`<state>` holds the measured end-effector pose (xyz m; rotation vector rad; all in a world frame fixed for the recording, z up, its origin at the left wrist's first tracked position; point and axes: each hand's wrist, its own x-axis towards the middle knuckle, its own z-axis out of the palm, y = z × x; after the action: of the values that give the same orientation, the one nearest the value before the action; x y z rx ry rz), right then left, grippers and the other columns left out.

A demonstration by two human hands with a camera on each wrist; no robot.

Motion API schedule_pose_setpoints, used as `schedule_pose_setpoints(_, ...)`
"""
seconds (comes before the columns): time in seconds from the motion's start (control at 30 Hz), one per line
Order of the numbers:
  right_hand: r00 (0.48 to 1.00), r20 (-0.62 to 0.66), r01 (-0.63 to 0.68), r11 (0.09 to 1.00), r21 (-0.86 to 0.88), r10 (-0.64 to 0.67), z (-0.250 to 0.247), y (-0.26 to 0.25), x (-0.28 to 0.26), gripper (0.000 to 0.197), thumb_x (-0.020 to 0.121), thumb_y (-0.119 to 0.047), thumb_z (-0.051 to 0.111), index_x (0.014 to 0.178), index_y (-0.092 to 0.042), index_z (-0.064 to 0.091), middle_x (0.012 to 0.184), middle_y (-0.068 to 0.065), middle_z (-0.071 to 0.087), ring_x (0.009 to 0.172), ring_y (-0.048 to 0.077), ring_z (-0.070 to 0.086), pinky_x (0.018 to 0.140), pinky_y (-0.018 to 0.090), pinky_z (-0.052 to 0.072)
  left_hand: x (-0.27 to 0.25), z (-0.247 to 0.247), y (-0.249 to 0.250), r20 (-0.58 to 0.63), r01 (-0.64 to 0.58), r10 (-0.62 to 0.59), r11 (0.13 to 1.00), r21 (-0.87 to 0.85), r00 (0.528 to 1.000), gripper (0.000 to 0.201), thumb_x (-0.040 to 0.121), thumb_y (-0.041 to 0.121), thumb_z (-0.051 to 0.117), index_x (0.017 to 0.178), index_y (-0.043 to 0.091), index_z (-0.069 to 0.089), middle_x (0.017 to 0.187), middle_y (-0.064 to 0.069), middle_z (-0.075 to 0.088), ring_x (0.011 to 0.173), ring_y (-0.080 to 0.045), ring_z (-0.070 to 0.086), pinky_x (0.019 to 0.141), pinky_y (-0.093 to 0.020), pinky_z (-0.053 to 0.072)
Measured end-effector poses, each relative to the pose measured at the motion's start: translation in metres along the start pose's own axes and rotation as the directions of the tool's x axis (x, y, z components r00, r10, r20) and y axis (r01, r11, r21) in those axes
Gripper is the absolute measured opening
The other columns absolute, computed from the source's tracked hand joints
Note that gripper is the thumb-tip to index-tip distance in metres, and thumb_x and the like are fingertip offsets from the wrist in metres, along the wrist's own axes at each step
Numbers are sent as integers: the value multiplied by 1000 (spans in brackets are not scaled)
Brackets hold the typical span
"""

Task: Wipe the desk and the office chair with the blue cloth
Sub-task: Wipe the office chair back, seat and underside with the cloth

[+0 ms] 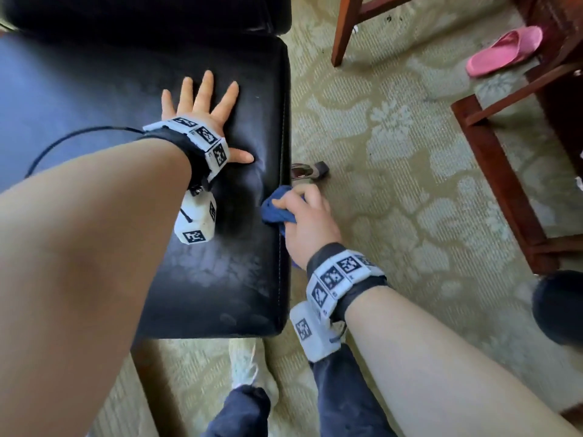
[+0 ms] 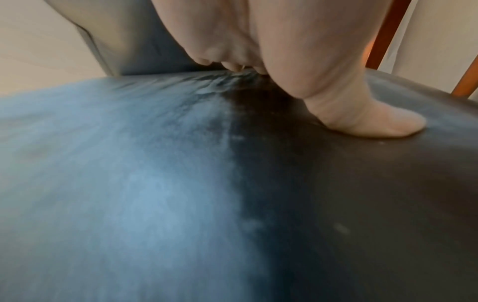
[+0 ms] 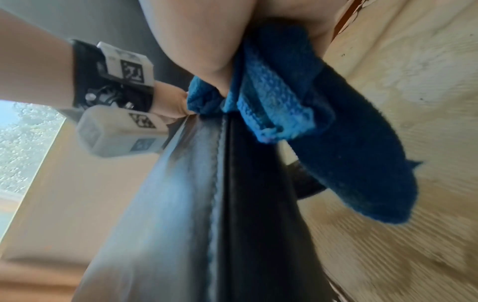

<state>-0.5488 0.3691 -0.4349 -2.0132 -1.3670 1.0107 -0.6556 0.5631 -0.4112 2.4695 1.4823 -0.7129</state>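
Cloth first: the bunched blue terry cloth (image 1: 279, 209) is balled up in the right hand (image 1: 307, 227), fingers curled round it, pressed against the side edge of the black padded leather seat of the office chair (image 1: 220, 272). From the right wrist camera a loose tail of the cloth (image 3: 362, 163) hangs below the palm, past the stitched seam of the seat and over the patterned beige carpet (image 1: 410, 184).

Across from it, the left hand (image 1: 205, 121) lies flat on the seat top, fingers spread wide, holding nothing; the left wrist view shows the thumb (image 2: 369, 122) pressing into the leather, which dimples slightly around it.

Handling looks easy. The cloth appears soft and light, floppy enough to wrap the rounded edge, though that dangling tail could drag or snag; gathering it into the palm would likely give firmer contact. The leather seems smooth and a bit slick, with give under pressure, so the bracing left hand probably keeps the chair from swivelling. Beyond the right hand sit a pink slipper (image 1: 504, 50) and dark wooden furniture legs (image 1: 501, 184). No desk surface can be made out here.
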Motion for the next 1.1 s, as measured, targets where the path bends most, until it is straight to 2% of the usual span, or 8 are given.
schedule_pose_setpoints(0.2, 973, 205, 91, 992, 82, -106, 15, 6, -71, 35, 82, 1, 46, 105, -19, 64, 118, 0, 43, 110, 24, 40, 87, 39, 43, -54, 22, 10, -18, 100, -100, 995, 5, 995, 91, 79, 72, 46, 146, 40, -6, 156, -8, -14, 142, -34, -16, 112, -57, -6)
schedule_pose_setpoints(0.3, 996, -83, 29, 988, 155, -16, 19, 11, -70, 34, 84, 1, 49, 111, -15, 64, 118, 5, 44, 110, 25, 48, 97, 35, 39, -83, 41, 7, -23, 204, -206, 976, -71, 978, 85, 80, 76, 36, 147, 40, -3, 156, -7, -15, 143, -32, -14, 111, -58, -3)
schedule_pose_setpoints(0.43, 903, -412, -36, 978, 207, 121, 35, -5, -46, 33, 86, -4, 52, 118, -11, 58, 122, 12, 42, 106, 29, 51, 92, 24, 33, -147, 85, -13, 64, 327, -321, 917, -230, 945, 88, 80, 76, 34, 148, 36, -6, 156, -7, -14, 143, -32, -12, 112, -59, 2)
schedule_pose_setpoints(0.67, 948, -318, 21, 996, 89, 8, 128, -37, -100, 34, 85, -7, 54, 118, -15, 58, 122, 10, 39, 108, 29, 41, 89, 30, 34, -191, 132, -34, -31, 280, -290, 944, -174, 957, 75, 88, 69, 22, 148, 35, -9, 156, -5, -16, 143, -30, -14, 113, -54, -4)
schedule_pose_setpoints(0.87, 991, -29, 133, 979, 154, -130, 143, -35, -140, 38, 84, -5, 51, 118, -20, 60, 123, 4, 40, 113, 24, 42, 95, 39, 40, -203, 135, -63, -8, 252, -256, 954, -160, 967, 71, 91, 63, 26, 147, 37, -9, 156, -2, -18, 143, -26, -16, 115, -50, -6)
schedule_pose_setpoints(0.93, 975, -179, 164, 973, 162, -134, 115, -28, -120, 36, 84, -4, 51, 117, -15, 61, 121, 8, 41, 112, 25, 45, 97, 34, 39, -204, 134, -72, -3, 227, -230, 962, -150, 973, 72, 90, 63, 26, 147, 37, -10, 156, -2, -18, 143, -26, -16, 115, -49, -6)
schedule_pose_setpoints(1.03, 816, -578, 126, 977, 172, -3, 64, -15, -65, 33, 82, -4, 53, 114, -4, 59, 117, 17, 42, 105, 31, 50, 94, 20, 32, -205, 136, -80, -9, 201, -204, 970, -137, 979, 73, 89, 64, 26, 147, 36, -10, 156, -2, -18, 143, -26, -16, 115, -48, -6)
schedule_pose_setpoints(1.1, 805, -589, 0, 993, 121, 72, 45, -13, -35, 33, 84, -4, 55, 117, -6, 57, 119, 15, 40, 105, 30, 51, 91, 19, 33, -206, 137, -83, -6, 194, -197, 973, -122, 980, 74, 89, 64, 25, 147, 36, -11, 156, -2, -19, 143, -26, -17, 115, -48, -6)
